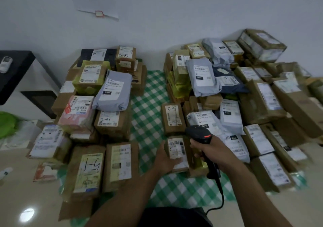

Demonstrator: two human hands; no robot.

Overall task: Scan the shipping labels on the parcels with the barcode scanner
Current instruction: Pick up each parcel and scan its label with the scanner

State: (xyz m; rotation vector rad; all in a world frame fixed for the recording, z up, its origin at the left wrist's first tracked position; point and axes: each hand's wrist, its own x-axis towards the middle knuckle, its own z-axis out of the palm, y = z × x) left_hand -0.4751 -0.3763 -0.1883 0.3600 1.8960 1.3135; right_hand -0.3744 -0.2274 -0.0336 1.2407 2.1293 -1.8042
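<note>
While left hand [165, 160] grips parcel [175, 148], cloth strip [148, 108] runs between stacks [111, 123].

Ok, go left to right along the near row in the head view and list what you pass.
Box with handwritten label → box with yellow-white label → left hand → small parcel it grips → barcode scanner → white mailer → long brown box.

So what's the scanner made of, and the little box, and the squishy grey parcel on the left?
Scanner: probably hard black plastic, matte, smoothly moulded. Little box in the left hand: looks like brown cardboard, with a white paper label. Grey parcel: seemingly thin plastic film, it wrinkles and sags.
</note>
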